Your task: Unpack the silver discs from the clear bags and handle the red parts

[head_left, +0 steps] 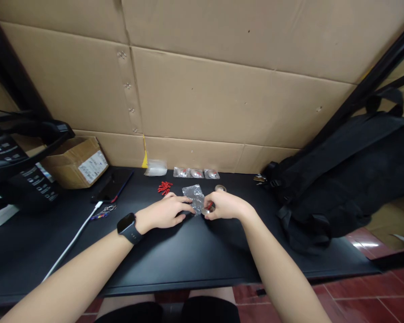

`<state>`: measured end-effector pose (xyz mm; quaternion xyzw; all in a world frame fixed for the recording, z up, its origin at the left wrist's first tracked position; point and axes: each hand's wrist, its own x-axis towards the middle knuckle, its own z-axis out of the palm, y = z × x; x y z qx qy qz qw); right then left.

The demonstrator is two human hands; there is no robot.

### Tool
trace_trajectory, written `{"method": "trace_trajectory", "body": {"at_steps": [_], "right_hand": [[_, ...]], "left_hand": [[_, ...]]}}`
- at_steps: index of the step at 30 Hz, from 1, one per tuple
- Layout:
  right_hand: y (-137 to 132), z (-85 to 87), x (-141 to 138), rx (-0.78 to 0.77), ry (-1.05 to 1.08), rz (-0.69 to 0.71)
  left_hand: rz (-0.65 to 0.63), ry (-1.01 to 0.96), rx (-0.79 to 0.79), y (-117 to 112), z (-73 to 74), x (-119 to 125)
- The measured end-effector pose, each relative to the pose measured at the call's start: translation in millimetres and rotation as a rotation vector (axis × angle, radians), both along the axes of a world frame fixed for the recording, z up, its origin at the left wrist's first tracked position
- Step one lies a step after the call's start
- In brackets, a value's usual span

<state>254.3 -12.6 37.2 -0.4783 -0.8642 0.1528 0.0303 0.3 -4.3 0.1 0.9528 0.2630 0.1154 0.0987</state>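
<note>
My right hand (227, 205) pinches a round silvery disc (207, 211) with a bit of red on it, at the right edge of a small clear plastic bag (194, 194). Resting on that bag from the left is my left hand (168, 211), palm down, its fingers stretched out and apart. Whether the disc is partly inside the bag cannot be made out. Just behind my right hand lies another round metallic piece (220, 188), partly hidden. A small heap of red cords (164, 187) is beyond my left hand.
Along the cardboard wall stand three bagged discs (196, 173) and a stack of clear bags (156, 168). To the left are a phone (111, 185), a white cable (72, 242), keys (103, 212) and a cardboard box (79, 163). A black backpack (350, 166) fills the right.
</note>
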Motion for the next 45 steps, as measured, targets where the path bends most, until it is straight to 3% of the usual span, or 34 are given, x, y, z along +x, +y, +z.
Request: {"method": "trace_trajectory", "body": {"at_steps": [14, 19, 33, 38, 41, 45], "right_hand": [[6.8, -14.6, -12.2, 0.122, 0.148, 0.094], [11.1, -20.2, -14.2, 0.083, 0.261, 0.149], [27.9, -42.6, -21.4, 0.366, 0.197, -0.188], [34.5, -29.3, -3.4, 0.175, 0.429, 0.097], [36.0, -22.8, 5.6, 0.176, 0.47, 0.107], [34.2, -25.0, 5.8, 0.172, 0.357, 0.165]], "left_hand": [[-0.004, 0.006, -0.047, 3.0, -0.4, -1.8], [0.004, -0.009, -0.077, 4.3, -0.8, -1.9], [-0.026, -0.021, -0.065, 1.9, 3.9, -2.7], [0.071, -0.07, -0.023, 3.4, 2.8, 0.2], [0.187, -0.126, 0.041, 3.0, -0.7, 4.0], [0.251, -0.132, 0.115, 3.4, -5.6, 8.7]]}}
